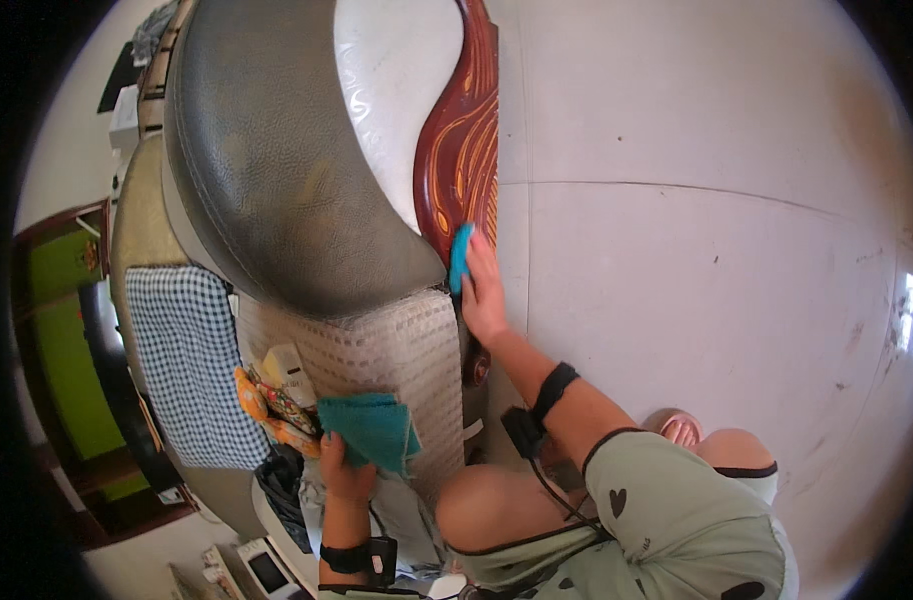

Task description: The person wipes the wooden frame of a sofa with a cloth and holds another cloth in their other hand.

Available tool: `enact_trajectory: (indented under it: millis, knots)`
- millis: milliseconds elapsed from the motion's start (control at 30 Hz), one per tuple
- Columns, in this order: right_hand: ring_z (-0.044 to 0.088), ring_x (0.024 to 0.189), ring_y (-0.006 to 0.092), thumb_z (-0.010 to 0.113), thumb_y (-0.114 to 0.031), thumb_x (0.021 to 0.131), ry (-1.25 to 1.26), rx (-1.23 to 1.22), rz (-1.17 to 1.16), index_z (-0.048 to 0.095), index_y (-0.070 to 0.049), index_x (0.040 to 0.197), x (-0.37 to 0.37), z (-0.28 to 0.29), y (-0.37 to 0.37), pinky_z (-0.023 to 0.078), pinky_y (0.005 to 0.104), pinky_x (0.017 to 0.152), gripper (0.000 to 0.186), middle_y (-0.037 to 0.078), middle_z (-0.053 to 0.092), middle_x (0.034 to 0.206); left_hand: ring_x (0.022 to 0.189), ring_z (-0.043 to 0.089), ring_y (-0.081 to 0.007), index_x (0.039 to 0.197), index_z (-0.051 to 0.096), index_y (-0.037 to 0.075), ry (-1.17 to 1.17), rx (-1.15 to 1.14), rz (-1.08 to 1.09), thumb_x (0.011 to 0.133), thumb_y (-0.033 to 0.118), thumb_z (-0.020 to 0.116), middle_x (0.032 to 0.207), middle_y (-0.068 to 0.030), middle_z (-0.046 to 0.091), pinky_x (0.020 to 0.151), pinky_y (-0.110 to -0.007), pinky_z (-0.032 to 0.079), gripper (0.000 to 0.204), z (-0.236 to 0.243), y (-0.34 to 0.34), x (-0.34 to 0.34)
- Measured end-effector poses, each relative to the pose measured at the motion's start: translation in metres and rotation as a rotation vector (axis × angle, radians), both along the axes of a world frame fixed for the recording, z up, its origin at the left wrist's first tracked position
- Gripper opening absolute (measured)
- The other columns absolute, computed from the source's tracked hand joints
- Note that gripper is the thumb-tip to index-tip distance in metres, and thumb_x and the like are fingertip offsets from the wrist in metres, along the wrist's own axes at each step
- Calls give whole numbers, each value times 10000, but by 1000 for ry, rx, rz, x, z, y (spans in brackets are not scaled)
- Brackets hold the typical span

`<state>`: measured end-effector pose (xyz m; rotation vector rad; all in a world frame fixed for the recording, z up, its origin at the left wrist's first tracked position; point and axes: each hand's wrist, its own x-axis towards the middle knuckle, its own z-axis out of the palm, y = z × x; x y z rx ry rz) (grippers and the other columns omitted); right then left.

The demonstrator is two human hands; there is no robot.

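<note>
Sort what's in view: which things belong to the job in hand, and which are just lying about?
In the job:
right hand with blue pad, at the carved wooden trim
left hand with teal cloth

Lying about:
checkered cloth
pale box
orange patterned item

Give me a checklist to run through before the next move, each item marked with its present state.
1. Right hand has the blue pad: ok, held under the fingers.
2. Pad against the carved trim: ok, at the trim's edge by the dark cushion.
3. Left hand on the teal cloth: ok for contact; how firmly it grips, cannot tell.
4. Space beside the left hand clear: not ok, an orange bundle lies close by, with a cream box just beyond.
5. Right wrist strap fastened: ok, it wraps the forearm.
6. Pad damp or dry: cannot tell.
</note>
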<state>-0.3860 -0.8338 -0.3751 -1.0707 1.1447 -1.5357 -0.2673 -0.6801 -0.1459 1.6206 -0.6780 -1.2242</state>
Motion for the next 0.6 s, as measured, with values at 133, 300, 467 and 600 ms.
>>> enact_trajectory:
  millis: [133,300,467,600]
  knots:
    - [284,1256,371,464,88,764,72,64,101,362,-1,1284,4,-19,59,214,390,1048,538,216,306,1354,1040,510,-274,1236,400,24,50,-185,-358,889,254,484,1178,-123,502,854,-431,441,425,23,-60,-24]
    - [288,1254,370,466,80,768,-15,156,35,367,-35,1290,14,-6,59,235,377,1041,544,213,309,1353,1018,513,-271,1206,418,19,39,-377,-654,895,217,471,1137,-109,518,836,-459,438,373,12,-138,-12]
    - [301,1250,349,463,55,782,-8,129,-49,373,-62,1293,12,-8,-19,246,365,1040,532,201,318,1352,1040,507,-293,1174,468,51,200,-461,-313,847,235,555,1159,-104,519,885,-494,395,385,-38,-153,-29]
    - [321,1237,349,453,22,800,-28,169,-79,385,-62,1285,-5,-24,-96,255,358,1035,497,209,339,1337,975,539,-275,1105,519,38,804,-292,-542,817,170,588,1065,-105,564,830,-426,444,324,-28,-154,-25]
